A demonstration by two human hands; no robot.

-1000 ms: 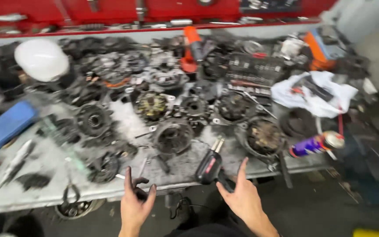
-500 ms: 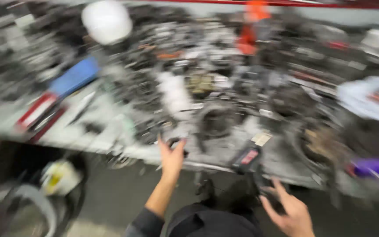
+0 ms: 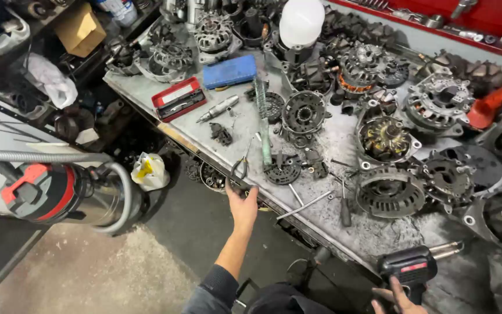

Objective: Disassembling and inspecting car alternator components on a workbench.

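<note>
Left hand (image 3: 243,204) at near edge of workbench (image 3: 344,148), fingers curled on black pliers (image 3: 238,172) at that edge. Screwdriver (image 3: 344,209) right of it. Right hand (image 3: 400,295) at bottom right, gripping handle of black power tool (image 3: 409,268) on bench's near right edge.

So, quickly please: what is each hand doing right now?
Left hand: closed on dark pliers at the bench edge.
Right hand: around the black power tool handle.
</note>
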